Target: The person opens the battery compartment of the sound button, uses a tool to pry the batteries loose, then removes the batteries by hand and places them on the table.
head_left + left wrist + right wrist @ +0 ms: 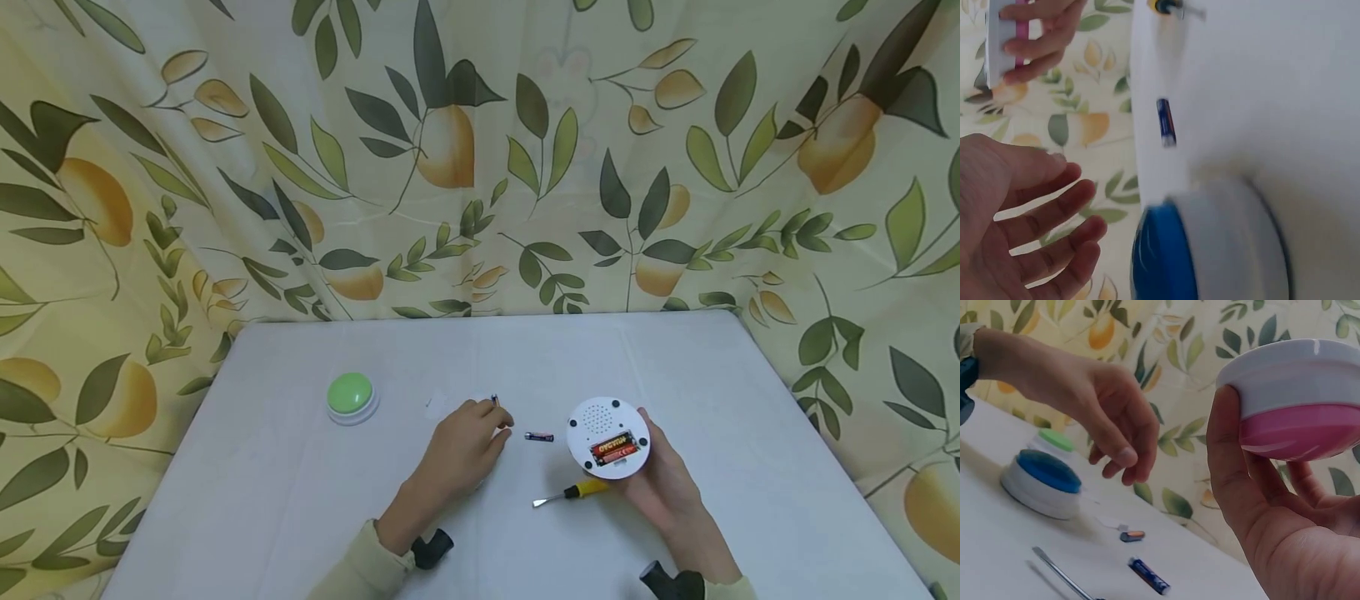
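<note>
My right hand [663, 487] holds up a round push-button device [592, 425], its white underside toward the head camera. Red-and-black batteries [615, 448] lie in its uncovered compartment. Its pink dome [1300, 432] points down into the right palm. My left hand [463, 446] hovers above the table with loosely bent fingers and nothing in them, as the left wrist view shows. Below it stands a blue-topped button [1050, 474], hidden in the head view. A loose battery [539, 437] lies between the hands; another battery [1132, 536] lies just beyond the left fingers.
A screwdriver [577, 490] with a yellow handle lies on the table below the raised device. A green-topped button [350, 394] stands toward the back left. Some small clear piece [1112, 524] lies near the batteries. A fruit-print curtain [480, 167] hangs behind the white table [285, 500].
</note>
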{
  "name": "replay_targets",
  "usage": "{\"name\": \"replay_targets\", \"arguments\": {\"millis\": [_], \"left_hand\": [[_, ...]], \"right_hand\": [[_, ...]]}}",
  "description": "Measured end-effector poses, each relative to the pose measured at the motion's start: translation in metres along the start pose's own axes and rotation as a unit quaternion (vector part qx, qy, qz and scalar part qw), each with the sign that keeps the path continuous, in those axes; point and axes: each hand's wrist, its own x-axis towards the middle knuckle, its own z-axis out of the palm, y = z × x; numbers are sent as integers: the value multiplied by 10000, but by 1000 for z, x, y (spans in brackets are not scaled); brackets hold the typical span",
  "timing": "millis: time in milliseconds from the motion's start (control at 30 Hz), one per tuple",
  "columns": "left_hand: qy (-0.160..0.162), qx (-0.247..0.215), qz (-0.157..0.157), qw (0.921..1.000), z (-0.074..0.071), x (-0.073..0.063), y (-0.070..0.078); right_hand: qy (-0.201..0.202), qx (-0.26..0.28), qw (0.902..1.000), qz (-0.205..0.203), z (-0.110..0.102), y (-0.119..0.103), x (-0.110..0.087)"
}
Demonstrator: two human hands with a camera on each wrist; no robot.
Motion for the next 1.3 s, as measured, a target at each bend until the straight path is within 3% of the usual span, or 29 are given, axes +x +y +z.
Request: {"name": "replay_targets", "arguments": {"millis": [200, 533, 733, 1067, 1300], "left_hand": [[-514, -122, 98, 9986, 7, 6, 18], [-1265, -241, 396, 9909, 32, 20, 41], [-1708, -97, 508, 9840, 43, 24, 59], [-1849, -85, 757, 9798, 66, 26, 76], [-1599, 424, 789, 9831, 73, 26, 88]], "right_hand": [[-124, 472, 9986, -216, -9, -8, -7], [59, 894, 9941, -615, -26, -13, -17], [-230, 1295, 9890, -673, -39, -12, -17], [-72, 1491, 9864, -696, -42, -9, -17], [-74, 1677, 9839, -608, -45, -8, -16]]}}
